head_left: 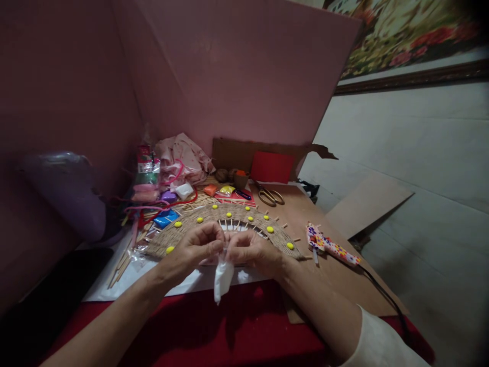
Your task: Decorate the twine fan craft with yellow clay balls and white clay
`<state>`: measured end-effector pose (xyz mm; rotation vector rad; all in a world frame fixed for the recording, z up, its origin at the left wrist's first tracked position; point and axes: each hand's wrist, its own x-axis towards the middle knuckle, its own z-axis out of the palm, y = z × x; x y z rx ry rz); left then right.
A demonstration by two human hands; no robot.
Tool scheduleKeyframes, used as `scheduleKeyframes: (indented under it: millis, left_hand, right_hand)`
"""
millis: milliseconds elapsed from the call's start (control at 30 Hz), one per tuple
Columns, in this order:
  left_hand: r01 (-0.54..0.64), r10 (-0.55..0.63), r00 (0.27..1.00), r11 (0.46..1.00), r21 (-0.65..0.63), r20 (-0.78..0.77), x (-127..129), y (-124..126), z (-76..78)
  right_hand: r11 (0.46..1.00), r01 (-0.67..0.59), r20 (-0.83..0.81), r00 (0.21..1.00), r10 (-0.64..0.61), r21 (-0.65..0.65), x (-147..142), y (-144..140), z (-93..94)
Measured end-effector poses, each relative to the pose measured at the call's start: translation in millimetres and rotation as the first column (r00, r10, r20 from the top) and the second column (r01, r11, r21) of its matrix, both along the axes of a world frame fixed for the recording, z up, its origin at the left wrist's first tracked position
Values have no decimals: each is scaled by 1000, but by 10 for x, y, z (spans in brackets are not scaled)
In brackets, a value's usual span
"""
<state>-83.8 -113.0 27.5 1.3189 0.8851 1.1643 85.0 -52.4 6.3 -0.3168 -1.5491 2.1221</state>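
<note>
Close together at the middle, my left hand [202, 243] and my right hand [255, 251] both pinch the top of a small white packet [223, 278]. It looks like soft modelling clay in clear plastic and hangs below my fingertips, over the table's front edge. Behind my hands lies an arch woven of brown twine [183, 232] on thin sticks, dotted with several yellow round pieces [270, 230]. My hands and wrists cover part of its inner edge. A small white lump [243, 276] rests on the white sheet [179, 286] beneath.
A flower-patterned glue gun [332, 247] lies on brown board at right, its cord trailing forward. Scissors [270, 195], a red card [272, 167] and colored packets [165, 218] sit behind the arch. Loose sticks [124, 265] lie at left, and red cloth [183, 331] hangs in front.
</note>
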Motion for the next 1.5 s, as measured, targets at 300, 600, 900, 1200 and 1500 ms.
scheduleKeyframes:
  millis: [300, 600, 900, 1200, 1500]
  left_hand:
    - [-144, 153, 986, 983, 112, -70, 17, 19, -32]
    - [-246, 261, 965, 940, 238, -34, 49, 26, -39]
    - [-293, 308, 951, 931, 217, -40, 48, 53, -53]
    - [-271, 295, 954, 927, 259, -60, 33, 65, -90]
    - [-278, 327, 938, 907, 315, -115, 52, 61, -100]
  right_hand:
    - [997, -61, 89, 994, 64, -44, 37, -3, 33]
    - [987, -43, 102, 994, 28, 154, 14, -90, 118]
    - [986, 123, 35, 991, -127, 108, -38, -72, 32]
    - [998, 50, -45, 998, -48, 38, -89, -118, -26]
    - [979, 95, 3, 995, -97, 183, -61, -100, 27]
